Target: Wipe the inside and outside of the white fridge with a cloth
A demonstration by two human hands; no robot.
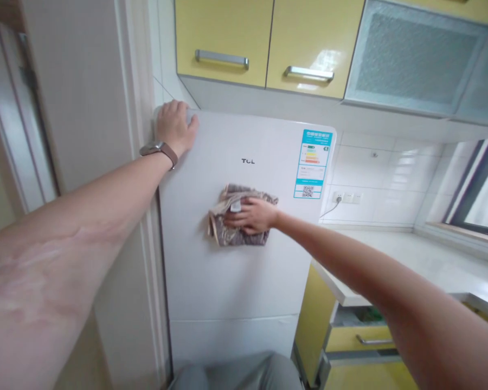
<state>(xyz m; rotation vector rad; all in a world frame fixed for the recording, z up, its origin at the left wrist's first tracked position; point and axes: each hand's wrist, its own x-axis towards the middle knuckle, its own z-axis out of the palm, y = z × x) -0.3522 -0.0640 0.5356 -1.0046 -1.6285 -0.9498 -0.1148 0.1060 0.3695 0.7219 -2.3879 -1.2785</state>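
Observation:
A white refrigerator point(211, 271) stands in front of me, with a blue energy label point(313, 162) at its upper right. My left hand point(174, 127), a watch on its wrist, grips the fridge's top left corner with fingers curled over the edge. My right hand point(250, 215) lies flat, fingers stretched out, pressing a crumpled brown-grey cloth point(236, 216) against the upper part of the fridge door.
Yellow wall cabinets point(264, 38) with metal handles hang above the fridge. A white door frame point(134, 108) is at the left. A white countertop point(410, 260) runs to the right, with yellow drawers point(358, 338) under it and a window point(480, 184) beyond.

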